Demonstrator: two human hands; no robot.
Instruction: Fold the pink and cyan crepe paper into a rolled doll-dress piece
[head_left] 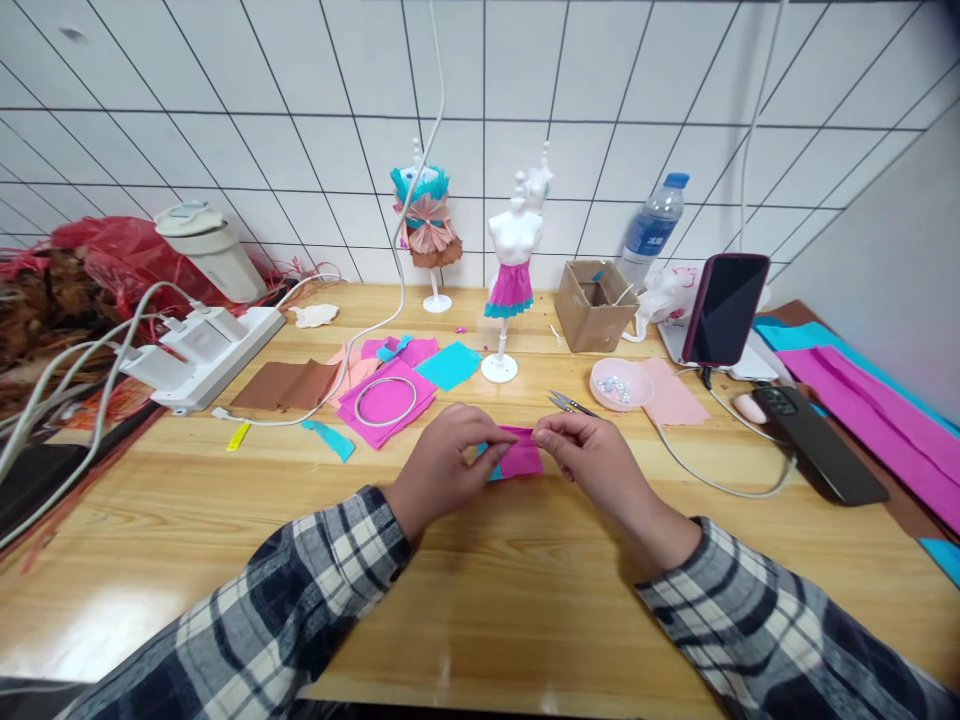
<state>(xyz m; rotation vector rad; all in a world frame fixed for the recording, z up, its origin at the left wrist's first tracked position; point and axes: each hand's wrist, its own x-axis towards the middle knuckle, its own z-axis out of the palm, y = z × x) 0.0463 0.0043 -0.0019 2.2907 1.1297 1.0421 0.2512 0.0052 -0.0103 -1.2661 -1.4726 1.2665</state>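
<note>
Between my two hands is a small piece of magenta crepe paper (523, 460) with a blue part at its left end. My left hand (454, 455) pinches its upper edge between thumb and fingertips. At the upper right corner, my right hand (589, 450) pinches the same piece. Behind it stands a small white mannequin (516, 235) wearing a magenta skirt (511, 288) with a blue hem. Left of my hands, a silver ring (385, 380) lies on magenta squares (351, 408), beside a blue square (450, 366). Small scissors (570, 402) rest just beyond my right hand.
Another mannequin (427, 225) wears a ruffled paper dress. A cardboard box (596, 305), a pink bowl of beads (621, 385), a water bottle (654, 230) and a propped phone (725, 308) stand at the right. A power strip (217, 362) with cables and brown paper (281, 386) lie left.
</note>
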